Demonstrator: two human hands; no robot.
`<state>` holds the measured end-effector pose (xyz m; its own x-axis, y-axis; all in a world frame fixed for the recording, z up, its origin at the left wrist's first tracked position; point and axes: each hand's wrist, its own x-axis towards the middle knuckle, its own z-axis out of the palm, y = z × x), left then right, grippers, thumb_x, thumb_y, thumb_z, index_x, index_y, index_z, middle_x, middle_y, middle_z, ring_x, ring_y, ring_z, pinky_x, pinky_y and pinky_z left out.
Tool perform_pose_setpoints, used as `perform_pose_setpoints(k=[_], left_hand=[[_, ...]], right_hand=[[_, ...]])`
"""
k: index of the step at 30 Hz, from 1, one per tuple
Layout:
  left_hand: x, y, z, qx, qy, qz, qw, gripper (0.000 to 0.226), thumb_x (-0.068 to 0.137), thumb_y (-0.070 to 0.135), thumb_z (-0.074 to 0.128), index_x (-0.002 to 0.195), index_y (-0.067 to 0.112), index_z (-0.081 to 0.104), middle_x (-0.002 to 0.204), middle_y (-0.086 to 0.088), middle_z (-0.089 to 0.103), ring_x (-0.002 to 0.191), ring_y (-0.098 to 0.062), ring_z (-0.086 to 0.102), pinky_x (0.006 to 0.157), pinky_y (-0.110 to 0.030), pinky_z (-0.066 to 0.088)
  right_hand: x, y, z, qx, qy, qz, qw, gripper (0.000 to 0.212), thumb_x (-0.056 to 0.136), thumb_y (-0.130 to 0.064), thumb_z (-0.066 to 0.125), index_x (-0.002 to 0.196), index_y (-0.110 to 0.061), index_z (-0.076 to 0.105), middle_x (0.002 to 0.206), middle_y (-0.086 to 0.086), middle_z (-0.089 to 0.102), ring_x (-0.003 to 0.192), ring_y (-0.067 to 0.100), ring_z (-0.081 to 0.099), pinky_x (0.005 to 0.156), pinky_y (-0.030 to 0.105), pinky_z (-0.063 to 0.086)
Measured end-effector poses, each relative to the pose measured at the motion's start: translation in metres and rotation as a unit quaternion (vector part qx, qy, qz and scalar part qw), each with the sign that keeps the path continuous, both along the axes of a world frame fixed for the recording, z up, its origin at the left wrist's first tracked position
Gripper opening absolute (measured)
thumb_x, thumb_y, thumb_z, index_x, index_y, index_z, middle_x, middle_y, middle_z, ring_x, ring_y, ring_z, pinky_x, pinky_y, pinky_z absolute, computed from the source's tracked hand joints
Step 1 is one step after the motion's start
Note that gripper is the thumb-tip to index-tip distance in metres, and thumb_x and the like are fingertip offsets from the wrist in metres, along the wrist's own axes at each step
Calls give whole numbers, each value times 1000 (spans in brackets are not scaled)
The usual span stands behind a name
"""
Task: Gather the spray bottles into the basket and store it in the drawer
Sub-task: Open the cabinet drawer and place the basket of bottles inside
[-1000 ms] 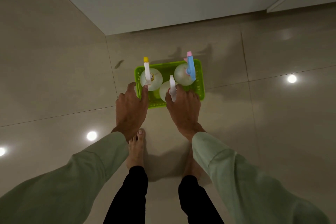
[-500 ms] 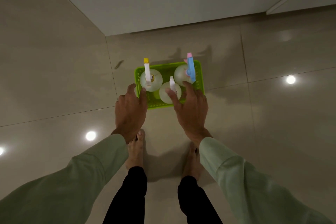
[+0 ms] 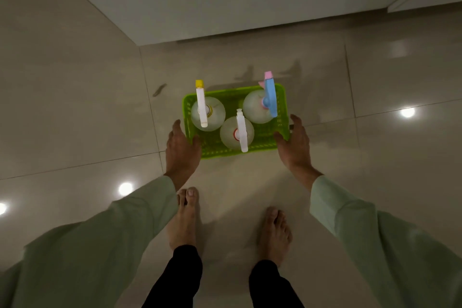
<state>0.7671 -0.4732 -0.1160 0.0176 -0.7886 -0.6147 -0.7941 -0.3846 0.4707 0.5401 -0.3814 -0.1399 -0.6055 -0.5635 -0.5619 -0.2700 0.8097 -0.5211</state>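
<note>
1. Standing on the glossy beige tiled floor is a bright green perforated plastic basket, just ahead of the person's two bare feet and near the base of a pale wall.
2. Three round translucent spray bottles stand upright inside it: the yellow-tipped white-nozzled bottle at the far left, the blue-and-pink-nozzled bottle at the far right, and the white-nozzled bottle with a red collar at the near middle.
3. The left hand is at the basket's left near corner, thumb over the rim and fingers spread down the outer wall; whether it grips firmly cannot be told.
4. The right hand is at the right near corner, thumb at the rim and fingers loosely extended along the outside, not clenched.
5. Pale green sleeves cover both arms, and black trouser legs show below.
6. Round ceiling-light reflections dot the tiles.
</note>
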Motion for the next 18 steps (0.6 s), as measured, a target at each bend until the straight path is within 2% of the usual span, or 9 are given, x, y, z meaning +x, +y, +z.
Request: perform_pose_setpoints(k=[2,4,6,8,11,13,15,18], left_hand=[[-2,-3,-15,-2,2,0,1000,51,90,13,55,139,10,42,122,-18,63,112,-40,58,84,-43,50],[-2,-5,-27,-21,-14,10,1000,43,86,5,52,129,11,50,106,-18,67,99,-41,61,74,-41,49],[-1,-5,-33,-48,-27,13,998,41,86,0,49,125,11,54,100,-20,69,93,-42,62,69,-38,47],[0,-5,-33,-68,-32,0,997,38,87,0,50,124,9,56,100,-21,70,93,-43,62,72,-40,47],[3,-4,-20,-82,-28,-1,996,35,88,0,50,122,8,58,98,-21,71,92,-43,62,76,-43,51],[5,-3,-2,-91,-17,-4,996,33,87,0,50,117,8,59,95,-20,71,90,-43,62,78,-46,51],[7,-1,24,-103,-4,-3,995,31,85,-2,50,112,9,59,92,-18,71,87,-43,62,75,-43,50],[6,-1,75,-119,14,-3,993,38,80,-5,51,113,10,61,89,-15,72,84,-39,66,73,-42,51]], right_hand=[[-5,-4,-11,-23,2,27,999,55,89,-6,61,142,-10,46,128,16,63,117,37,58,90,35,45],[-7,-7,-19,-51,37,43,997,46,87,1,57,131,-8,54,114,15,70,102,38,63,74,29,39],[-10,-8,-24,-63,73,45,994,38,84,6,50,119,-6,60,101,17,72,90,40,64,65,30,33],[-12,-9,-24,-63,81,43,994,35,83,8,47,112,-5,62,93,18,72,85,41,64,63,34,38],[-11,-7,-13,-59,81,56,993,34,84,7,48,111,-7,62,91,18,72,84,42,63,69,43,49],[-12,-6,2,-69,88,55,992,34,83,6,48,110,-9,62,89,16,72,83,41,63,68,41,47],[-14,-5,26,-76,90,62,991,33,83,6,48,109,-9,62,87,15,71,81,41,62,67,40,44],[-19,-7,74,-95,91,68,989,31,82,6,48,104,-12,62,79,8,68,74,36,60,60,35,38]])
